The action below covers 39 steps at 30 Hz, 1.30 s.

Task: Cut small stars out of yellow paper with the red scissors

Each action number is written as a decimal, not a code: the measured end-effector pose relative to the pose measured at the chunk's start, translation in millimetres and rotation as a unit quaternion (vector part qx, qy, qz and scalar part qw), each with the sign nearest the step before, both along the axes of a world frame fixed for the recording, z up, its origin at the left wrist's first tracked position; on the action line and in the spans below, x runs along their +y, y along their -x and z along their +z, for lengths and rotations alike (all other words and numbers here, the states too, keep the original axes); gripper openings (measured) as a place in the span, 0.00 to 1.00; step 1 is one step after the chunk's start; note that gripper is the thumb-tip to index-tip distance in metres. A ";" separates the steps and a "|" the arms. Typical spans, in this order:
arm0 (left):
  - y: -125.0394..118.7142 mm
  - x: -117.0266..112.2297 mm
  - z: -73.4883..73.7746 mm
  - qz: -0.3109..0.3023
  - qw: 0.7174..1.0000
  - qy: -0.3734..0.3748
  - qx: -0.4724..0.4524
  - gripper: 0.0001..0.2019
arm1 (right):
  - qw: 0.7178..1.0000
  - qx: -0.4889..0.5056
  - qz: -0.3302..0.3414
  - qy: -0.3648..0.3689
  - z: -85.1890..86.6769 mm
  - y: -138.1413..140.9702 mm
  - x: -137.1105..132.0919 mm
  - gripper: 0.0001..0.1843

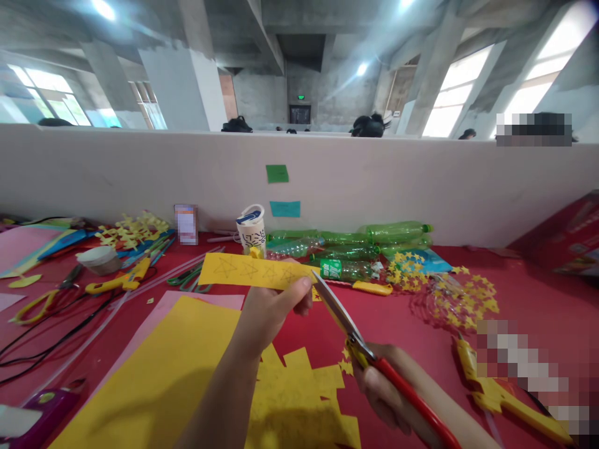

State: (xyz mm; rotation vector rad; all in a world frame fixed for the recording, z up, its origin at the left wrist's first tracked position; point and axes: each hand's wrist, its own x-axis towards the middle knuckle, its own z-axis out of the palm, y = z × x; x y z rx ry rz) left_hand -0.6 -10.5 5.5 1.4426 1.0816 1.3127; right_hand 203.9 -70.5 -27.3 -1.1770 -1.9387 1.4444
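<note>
My left hand (274,305) pinches the right end of a yellow paper strip (248,270) between thumb and fingers. Several stars are drawn in pencil along the strip. My right hand (384,380) grips a pair of scissors (344,318) with red handles. The blade tips point up and left, right at the strip's end beside my left thumb; whether they touch the paper I cannot tell. Below my hands lie a large yellow sheet (154,380) and yellow paper with a cut, jagged edge (299,399). A few small cut stars (346,365) rest near the scissors.
Green plastic bottles (397,232) line the white partition (140,168). Many yellow stars (468,299) lie at right, near a yellow glue gun (505,399). Another glue gun (126,280), yellow-handled scissors (42,305) and cables are at left. A paper cup (251,234) stands behind my hands.
</note>
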 end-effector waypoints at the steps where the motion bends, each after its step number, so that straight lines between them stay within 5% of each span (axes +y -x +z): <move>1: 0.5 0.2 0.0 0.000 1.000 0.003 0.004 0.15 | 1.000 -0.003 -0.002 0.003 -1.2 -0.1 0.0 0.26; 39: 15.8 3.2 -1.1 -0.024 0.998 0.053 0.009 0.15 | 0.998 -0.056 -0.011 0.022 -10.1 -0.6 6.2 0.30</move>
